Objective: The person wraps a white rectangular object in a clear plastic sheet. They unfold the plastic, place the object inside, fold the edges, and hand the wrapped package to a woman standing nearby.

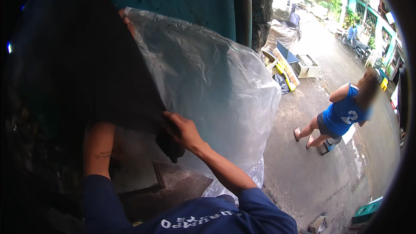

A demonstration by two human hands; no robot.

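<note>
A large dark piece of cloth or bag (121, 82) hangs in front of me on the left, its surface lost in shadow. My right hand (184, 132) pinches its lower right edge, fingers closed on it. Behind it spreads a big clear plastic bag (212, 91), puffed out to the right and reaching down beside my right arm. My left forearm goes up behind the black cloth, which hides most of that arm. A few fingers of my left hand (127, 21) show at the clear bag's upper left corner, closed on its rim.
A teal panel (186, 0) and a rough post (262, 11) stand behind the bag. Wooden boards and a box (307, 66) lie by the wall. A person in a blue top (342, 110) stands in the lane at right. Beyond is a parked motorcycle (359, 52); a green crate (367, 210) sits lower right.
</note>
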